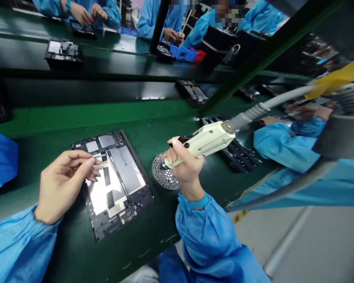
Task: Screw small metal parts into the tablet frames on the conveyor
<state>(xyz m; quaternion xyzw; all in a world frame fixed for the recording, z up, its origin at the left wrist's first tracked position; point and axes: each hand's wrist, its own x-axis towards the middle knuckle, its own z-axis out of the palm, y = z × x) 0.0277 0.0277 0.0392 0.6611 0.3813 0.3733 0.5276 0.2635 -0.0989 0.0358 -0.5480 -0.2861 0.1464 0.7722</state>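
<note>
My left hand [63, 184] pinches a thin pale strip [98, 156] between thumb and fingertips, just above a black tablet frame [90, 204] lying flat on the green bench [168, 129]. The frame has silver panels and dark strips inside it. My right hand [185, 161] grips a cream electric screwdriver [199, 143] with a grey hose. Its tip points down at a round perforated metal disc [163, 173] and looks close to it. My hand hides part of the disc.
A blue bin [1, 159] sits at the bench's left edge. Dark frames are stacked [236, 149] to the right, beside a co-worker's blue sleeve [283, 145]. Other workers and frames [63, 53] lie beyond a dark divider, and a hanging yellow-tipped fixture [336, 78] is at upper right.
</note>
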